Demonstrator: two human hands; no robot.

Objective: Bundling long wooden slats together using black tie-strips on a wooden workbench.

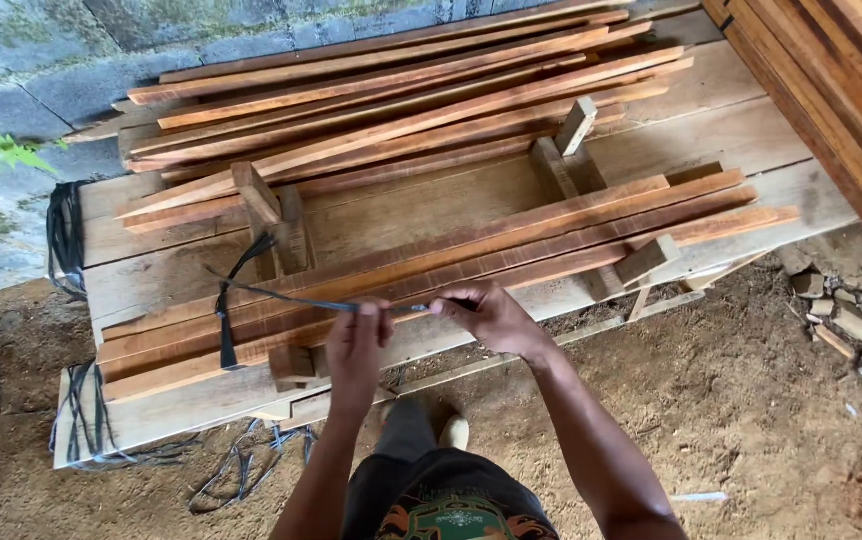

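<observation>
My left hand and my right hand both grip a thin dark strap pulled taut over the near bundle of long reddish wooden slats. The strap runs left from my hands to a knot at the bundle's left part, where loose ends hang down and stick up. The slats rest in a wooden jig of upright blocks on a plank worktable. A second pile of slats lies at the far side of the table.
More dark straps hang off the table's left end and lie tangled on the dirt below. A stack of long boards leans at the right. Wood offcuts lie on the ground at right. A stone wall stands behind.
</observation>
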